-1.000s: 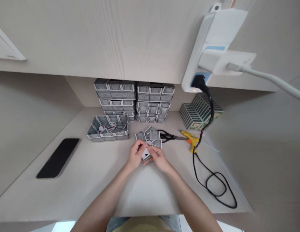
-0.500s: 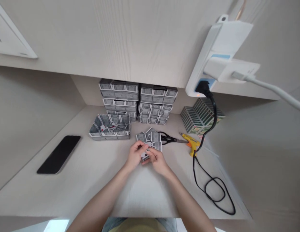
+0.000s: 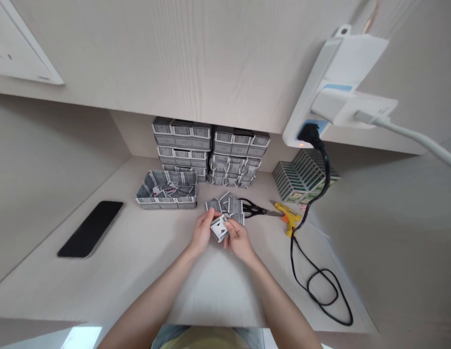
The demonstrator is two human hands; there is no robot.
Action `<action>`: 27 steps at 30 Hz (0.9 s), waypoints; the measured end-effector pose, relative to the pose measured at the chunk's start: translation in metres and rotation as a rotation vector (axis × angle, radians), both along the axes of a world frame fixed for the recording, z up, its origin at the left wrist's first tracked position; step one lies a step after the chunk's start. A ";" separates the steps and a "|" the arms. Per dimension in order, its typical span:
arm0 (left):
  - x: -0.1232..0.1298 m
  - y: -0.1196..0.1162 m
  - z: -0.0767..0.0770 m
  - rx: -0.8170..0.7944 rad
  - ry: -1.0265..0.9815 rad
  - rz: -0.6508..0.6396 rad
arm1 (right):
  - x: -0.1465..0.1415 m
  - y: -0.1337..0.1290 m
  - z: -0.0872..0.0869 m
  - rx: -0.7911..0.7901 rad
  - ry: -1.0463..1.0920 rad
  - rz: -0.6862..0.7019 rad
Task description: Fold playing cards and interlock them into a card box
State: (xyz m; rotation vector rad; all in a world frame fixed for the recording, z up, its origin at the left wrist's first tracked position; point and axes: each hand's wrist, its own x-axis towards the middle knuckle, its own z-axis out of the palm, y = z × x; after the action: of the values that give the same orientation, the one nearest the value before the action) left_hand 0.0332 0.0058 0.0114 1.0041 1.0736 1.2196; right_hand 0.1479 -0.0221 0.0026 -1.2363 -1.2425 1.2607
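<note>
Between my hands is a small folded playing-card piece (image 3: 219, 229), its white face with black pips turned up toward me. My left hand (image 3: 201, 230) grips its left edge, fingers closed on it. From the other side my right hand (image 3: 238, 237) pinches it, thumb on the upper right corner. Just beyond lie several grey-backed folded playing cards (image 3: 234, 205), partly behind my hands. A grey open box made of cards (image 3: 167, 203) stands to the left with loose card pieces in it.
Black-handled scissors (image 3: 252, 209) and a yellow glue gun (image 3: 291, 220) lie to the right; its black cord (image 3: 320, 303) loops forward. Stacked card boxes (image 3: 182, 140) stand behind, green-striped boxes (image 3: 298, 177) at back right. A phone (image 3: 90, 229) lies left. A power strip (image 3: 320, 72) hangs above.
The card piece has been turned so that its pip face shows more fully, and my fingers have drawn apart to its edges. The view has shifted slightly.
</note>
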 end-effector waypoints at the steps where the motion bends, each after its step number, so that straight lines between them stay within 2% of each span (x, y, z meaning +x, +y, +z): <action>1: -0.001 0.001 0.000 -0.018 -0.007 -0.012 | 0.001 0.001 0.000 0.012 -0.001 -0.010; 3: -0.001 0.002 -0.001 -0.013 0.011 -0.026 | 0.001 0.002 0.000 0.030 0.002 -0.030; 6: 0.000 0.001 -0.004 0.113 0.156 -0.019 | 0.002 0.003 -0.001 0.023 0.035 -0.059; 9: 0.001 0.000 -0.008 0.222 0.325 0.026 | 0.005 0.003 0.000 -0.058 0.124 -0.068; 13: -0.001 0.001 -0.010 0.281 0.380 0.101 | 0.010 0.007 0.001 -0.081 0.237 -0.120; 17: -0.001 0.000 -0.011 0.304 0.397 0.121 | 0.010 0.011 -0.002 0.008 0.198 -0.200; 21: 0.001 -0.005 -0.014 0.322 0.425 0.024 | 0.006 0.011 -0.009 0.062 0.137 -0.317; 27: 0.001 -0.005 -0.018 0.422 0.651 0.013 | 0.004 0.009 -0.013 0.106 0.025 -0.393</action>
State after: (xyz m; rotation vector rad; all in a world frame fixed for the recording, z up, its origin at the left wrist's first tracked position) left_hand 0.0338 0.0007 -0.0068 1.8044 1.3379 1.1807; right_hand 0.1517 -0.0132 -0.0104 -1.3056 -0.9741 0.9099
